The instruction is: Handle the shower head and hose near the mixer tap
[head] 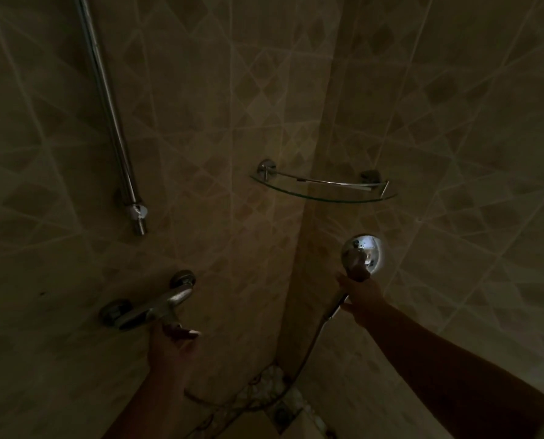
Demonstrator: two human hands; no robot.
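Observation:
In a dim tiled shower corner, my right hand (pixel 361 296) grips the handle of a chrome shower head (pixel 364 253), whose round back faces me against the right wall. Its hose (pixel 308 353) hangs down and loops toward the floor. My left hand (pixel 172 340) reaches up to the chrome mixer tap (pixel 151 307) on the left wall, fingers curled round its lever from below.
A chrome riser rail (pixel 112 122) runs down the left wall and ends just above the tap. A glass corner shelf (pixel 324 188) with a chrome guard rail spans the corner. Pebble flooring and a drain (pixel 283 413) lie below.

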